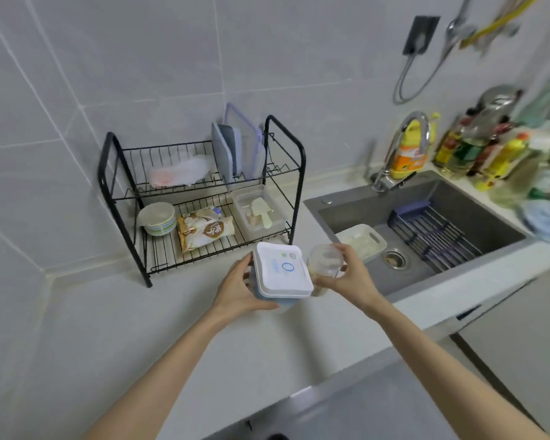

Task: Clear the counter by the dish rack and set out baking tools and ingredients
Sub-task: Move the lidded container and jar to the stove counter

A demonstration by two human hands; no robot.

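Observation:
My left hand (240, 290) grips a square white-lidded container (281, 271) with a bluish body and a blue ring on its lid, above the counter in front of the dish rack. Right beside it, my right hand (351, 274) holds a small clear round jar (326, 260) with pale contents. The black two-tier dish rack (104, 179) stands against the tiled wall. Its lower shelf carries a paper bowl (157, 219), a snack packet (204, 228) and a clear box with a pale spatula (256, 211). Lids (235, 150) and a plastic bag (178, 171) sit on the upper shelf.
A grey sink (426, 214) lies to the right, with a white tray (362, 241), a dark drain rack (432, 230) and a tap (404, 144). Bottles (477, 150) crowd the far right counter. The pale counter (108, 328) stretches left and toward me.

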